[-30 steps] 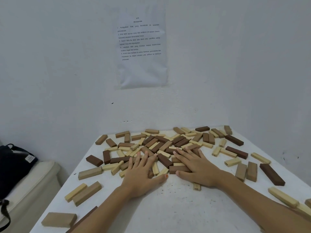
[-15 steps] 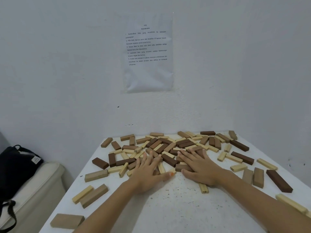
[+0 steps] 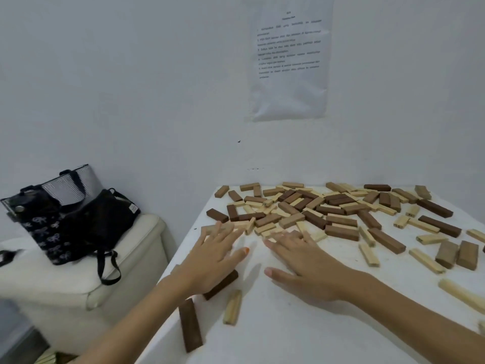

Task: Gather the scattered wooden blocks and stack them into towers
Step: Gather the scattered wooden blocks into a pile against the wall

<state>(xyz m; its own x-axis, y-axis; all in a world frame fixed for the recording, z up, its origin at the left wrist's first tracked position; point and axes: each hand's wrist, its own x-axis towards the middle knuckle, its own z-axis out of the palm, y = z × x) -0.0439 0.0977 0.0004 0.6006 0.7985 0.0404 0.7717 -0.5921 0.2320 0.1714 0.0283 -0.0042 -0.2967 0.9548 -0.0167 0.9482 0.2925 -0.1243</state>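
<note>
Several wooden blocks, pale, tan and dark brown, lie scattered flat over the white table (image 3: pixel 301 332), thickest in a pile (image 3: pixel 309 208) near the back wall. My left hand (image 3: pixel 212 256) is spread flat, fingers straight, at the table's left edge, over a dark block (image 3: pixel 223 283) and reaching a tan block (image 3: pixel 210 228). My right hand (image 3: pixel 307 266) lies flat, its fingertips touching the pale blocks at the near rim of the pile. Neither hand grips anything. A dark block (image 3: pixel 190 325) and a pale block (image 3: pixel 233 307) lie near my left forearm.
The table stands in a corner, walls behind and to the right. A printed sheet (image 3: pixel 288 56) hangs on the back wall. Left of the table, a cream cushioned seat (image 3: pixel 78 279) carries black bags (image 3: pixel 70 214). Loose blocks (image 3: pixel 456 254) dot the right side.
The view has swung left. Both hands have slid off the middle of the pile toward the table's left side, the left one now at the edge.
</note>
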